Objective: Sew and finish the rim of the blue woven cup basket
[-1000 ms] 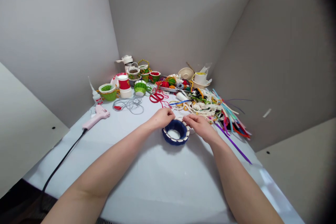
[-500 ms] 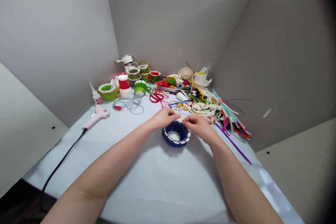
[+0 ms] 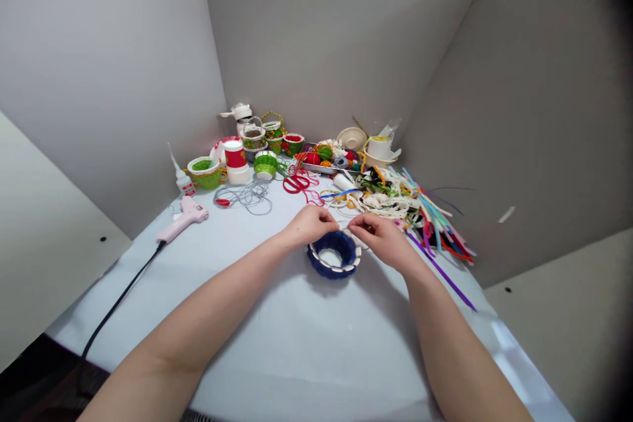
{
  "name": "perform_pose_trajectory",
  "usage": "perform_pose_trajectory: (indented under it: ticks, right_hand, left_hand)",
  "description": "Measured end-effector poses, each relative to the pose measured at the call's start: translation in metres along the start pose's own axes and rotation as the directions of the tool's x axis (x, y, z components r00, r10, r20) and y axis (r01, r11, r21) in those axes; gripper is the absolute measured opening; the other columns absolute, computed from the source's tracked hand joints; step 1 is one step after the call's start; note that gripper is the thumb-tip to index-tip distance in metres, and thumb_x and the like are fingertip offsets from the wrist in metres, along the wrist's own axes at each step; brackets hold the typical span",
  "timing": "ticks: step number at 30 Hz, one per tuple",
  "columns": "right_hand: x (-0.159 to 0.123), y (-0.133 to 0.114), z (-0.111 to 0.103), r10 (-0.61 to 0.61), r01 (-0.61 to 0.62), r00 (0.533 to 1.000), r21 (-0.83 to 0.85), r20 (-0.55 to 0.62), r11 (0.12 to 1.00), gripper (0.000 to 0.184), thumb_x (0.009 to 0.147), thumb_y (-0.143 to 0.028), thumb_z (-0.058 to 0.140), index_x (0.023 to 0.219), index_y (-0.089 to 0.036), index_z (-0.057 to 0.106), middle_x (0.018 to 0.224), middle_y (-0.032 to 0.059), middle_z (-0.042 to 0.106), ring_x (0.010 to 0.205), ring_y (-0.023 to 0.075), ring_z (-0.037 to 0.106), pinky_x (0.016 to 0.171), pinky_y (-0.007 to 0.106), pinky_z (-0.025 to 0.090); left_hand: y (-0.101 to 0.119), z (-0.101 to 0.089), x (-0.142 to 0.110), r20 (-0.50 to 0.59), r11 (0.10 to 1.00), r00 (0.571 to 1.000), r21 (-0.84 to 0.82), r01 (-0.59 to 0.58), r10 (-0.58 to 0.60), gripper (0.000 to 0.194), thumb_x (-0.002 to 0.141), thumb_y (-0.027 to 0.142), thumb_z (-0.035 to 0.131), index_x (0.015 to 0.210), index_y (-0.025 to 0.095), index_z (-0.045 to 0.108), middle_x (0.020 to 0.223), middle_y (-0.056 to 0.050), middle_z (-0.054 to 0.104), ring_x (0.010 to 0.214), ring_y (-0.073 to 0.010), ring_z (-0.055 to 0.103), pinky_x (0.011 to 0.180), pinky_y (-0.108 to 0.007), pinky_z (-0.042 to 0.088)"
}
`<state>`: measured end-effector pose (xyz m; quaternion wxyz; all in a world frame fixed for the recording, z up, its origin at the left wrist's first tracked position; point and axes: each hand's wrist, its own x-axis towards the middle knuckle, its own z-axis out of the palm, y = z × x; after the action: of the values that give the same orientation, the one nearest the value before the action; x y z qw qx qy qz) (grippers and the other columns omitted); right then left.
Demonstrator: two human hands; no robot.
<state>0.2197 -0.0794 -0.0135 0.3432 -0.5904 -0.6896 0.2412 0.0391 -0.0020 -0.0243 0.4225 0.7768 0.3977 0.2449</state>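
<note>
two bare forearms reach in from the bottom of the view, and the left hand and right hand sit apart, one on each side of the far rim of one dark blue woven ring basket with a white strip laced around its rim. it lies on the table, just below the hands. both hands are half closed, fingertips drawn in, and a thin pale strand seems to run between them – too fine to tell whether either hand really grips it. the hands hide part of the far rim.

the white-covered table carries one pink hot glue gun with its black cord, one glue bottle, a loose coil of grey cord and one pair of red scissors. further back stand about five small finished baskets, mostly green, among them a green one – the crowding makes an exact count hard. on the right lies a heap of coloured strips, too tangled to count, with one purple strip running out of it. grey panels wall the table in.
</note>
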Motion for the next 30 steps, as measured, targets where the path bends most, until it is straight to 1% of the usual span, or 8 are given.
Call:
perform_pose_trajectory:
  ticks: [3, 6, 9, 13, 16, 22, 27, 30]
  right_hand:
    - [-0.002, -0.007, 0.002, -0.134, 0.131, 0.990, -0.084, -0.032, 0.988, 0.020, 0.085, -0.032, 0.051, 0.082, -0.018, 0.064, 0.078, 0.0040, 0.064, 0.070, 0.0152, 0.055, 0.064, 0.026, 0.042]
    - [-0.003, -0.010, -0.001, -0.264, 0.265, 0.964, -0.169, 0.027, 0.949, 0.018, 0.087, -0.027, 0.050, 0.082, -0.019, 0.065, 0.078, 0.0045, 0.062, 0.073, 0.0157, 0.054, 0.068, 0.028, 0.041]
    - [-0.004, -0.008, -0.007, -0.298, 0.310, 0.950, -0.198, 0.091, 0.930, 0.016, 0.087, -0.025, 0.051, 0.084, -0.019, 0.065, 0.080, 0.0047, 0.062, 0.076, 0.0162, 0.054, 0.070, 0.028, 0.041]
    - [-0.005, -0.002, -0.016, -0.270, 0.285, 0.957, -0.190, 0.104, 0.939, 0.017, 0.088, -0.027, 0.050, 0.085, -0.019, 0.065, 0.081, 0.0043, 0.063, 0.076, 0.0157, 0.055, 0.069, 0.027, 0.041]
    - [-0.004, 0.002, -0.021, -0.254, 0.270, 0.961, -0.182, 0.108, 0.946, 0.018, 0.088, -0.028, 0.050, 0.085, -0.019, 0.065, 0.081, 0.0046, 0.063, 0.076, 0.0157, 0.056, 0.069, 0.027, 0.042]
    - [-0.001, 0.010, -0.020, -0.236, 0.255, 0.962, -0.137, 0.140, 0.957, 0.019, 0.088, -0.029, 0.050, 0.085, -0.019, 0.066, 0.084, 0.0056, 0.065, 0.079, 0.0168, 0.058, 0.073, 0.027, 0.043]
    - [-0.001, 0.007, -0.020, -0.158, 0.174, 0.965, -0.062, 0.212, 0.983, 0.022, 0.086, -0.033, 0.051, 0.086, -0.019, 0.067, 0.083, 0.0049, 0.065, 0.077, 0.0165, 0.058, 0.071, 0.027, 0.044]
    - [-0.001, 0.002, -0.018, -0.102, 0.112, 0.975, -0.039, 0.195, 0.993, 0.029, 0.087, -0.039, 0.048, 0.084, -0.018, 0.068, 0.081, 0.0043, 0.065, 0.074, 0.0161, 0.057, 0.067, 0.026, 0.043]
  left_hand:
    - [-0.001, 0.001, 0.001, -0.018, 1.000, 1.000, 0.005, 0.004, -0.004, 0.022, 0.070, 0.031, 0.061, 0.076, 0.013, 0.072, 0.071, -0.003, 0.069, 0.065, -0.0130, 0.058, 0.059, -0.021, 0.043]
    - [-0.002, 0.001, 0.002, -0.022, 1.000, 1.000, 0.002, 0.019, -0.019, 0.021, 0.069, 0.030, 0.062, 0.075, 0.013, 0.072, 0.070, -0.003, 0.068, 0.065, -0.0129, 0.058, 0.059, -0.021, 0.043]
    - [-0.001, 0.001, 0.002, -0.016, 0.999, 0.999, -0.026, 0.047, -0.047, 0.020, 0.067, 0.028, 0.063, 0.074, 0.013, 0.072, 0.069, -0.003, 0.068, 0.065, -0.0126, 0.058, 0.060, -0.021, 0.043]
    - [0.000, 0.002, 0.001, -0.014, 0.990, 0.995, -0.098, 0.100, -0.101, 0.019, 0.068, 0.027, 0.062, 0.075, 0.012, 0.072, 0.070, -0.004, 0.067, 0.064, -0.0124, 0.058, 0.059, -0.021, 0.043]
    - [0.002, 0.001, 0.000, -0.011, 0.984, 0.993, -0.137, 0.118, -0.120, 0.018, 0.068, 0.025, 0.062, 0.075, 0.011, 0.072, 0.067, -0.003, 0.065, 0.062, -0.0113, 0.055, 0.057, -0.020, 0.042]
    - [0.004, 0.000, -0.003, -0.017, 0.980, 0.993, -0.158, 0.116, -0.121, 0.016, 0.068, 0.025, 0.063, 0.072, 0.011, 0.070, 0.062, -0.001, 0.061, 0.058, -0.0096, 0.051, 0.055, -0.019, 0.040]
    - [0.006, 0.000, -0.004, -0.030, 0.979, 0.990, -0.155, 0.134, -0.140, 0.015, 0.068, 0.025, 0.063, 0.070, 0.011, 0.068, 0.061, 0.000, 0.059, 0.058, -0.0092, 0.050, 0.052, -0.018, 0.038]
    - [0.011, -0.003, -0.006, -0.044, 0.979, 0.987, -0.143, 0.145, -0.153, 0.014, 0.068, 0.025, 0.062, 0.069, 0.011, 0.067, 0.060, 0.000, 0.058, 0.057, -0.0089, 0.050, 0.051, -0.018, 0.037]
